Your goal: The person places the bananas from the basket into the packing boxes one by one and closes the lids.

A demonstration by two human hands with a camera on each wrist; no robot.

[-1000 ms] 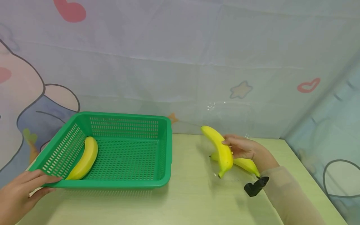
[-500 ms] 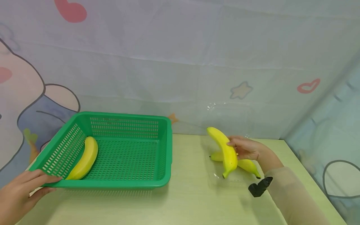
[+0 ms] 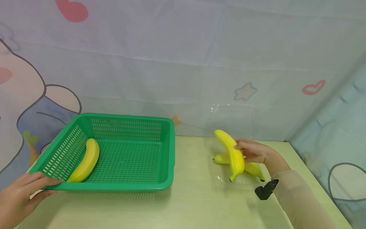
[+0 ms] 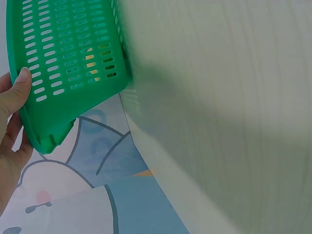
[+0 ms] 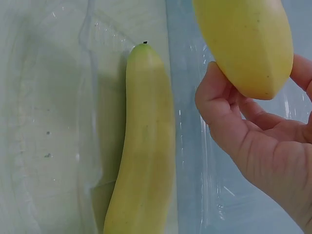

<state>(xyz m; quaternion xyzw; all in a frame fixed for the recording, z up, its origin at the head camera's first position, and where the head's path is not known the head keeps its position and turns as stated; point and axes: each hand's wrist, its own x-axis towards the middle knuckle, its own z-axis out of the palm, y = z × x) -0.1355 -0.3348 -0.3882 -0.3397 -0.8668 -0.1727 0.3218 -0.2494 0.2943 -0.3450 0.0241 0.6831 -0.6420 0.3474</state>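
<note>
My right hand (image 3: 251, 151) holds a yellow banana (image 3: 233, 152) by its middle, thumb on the near side. In the right wrist view the held banana (image 5: 248, 44) hangs between thumb and fingers. Below it a second banana (image 3: 254, 170) lies in a clear plastic container (image 3: 218, 183), partly hidden by the held one. At the left, my left hand (image 3: 28, 190) grips the near left corner of a green slotted basket (image 3: 114, 186). A third banana (image 3: 87, 162) lies along the basket's left side. The left wrist view shows the thumb over the basket's rim (image 4: 22, 97).
The pale wooden table (image 3: 186, 206) runs under basket and container. Behind it hangs a printed cloth (image 3: 160, 63), and another cloth (image 3: 343, 133) closes off the right side. A black camera mount (image 3: 267, 189) sits at my right wrist.
My right hand has moved a little to the right with its banana, now more squarely over the banana in the container. My left hand and the basket have stayed in place.
</note>
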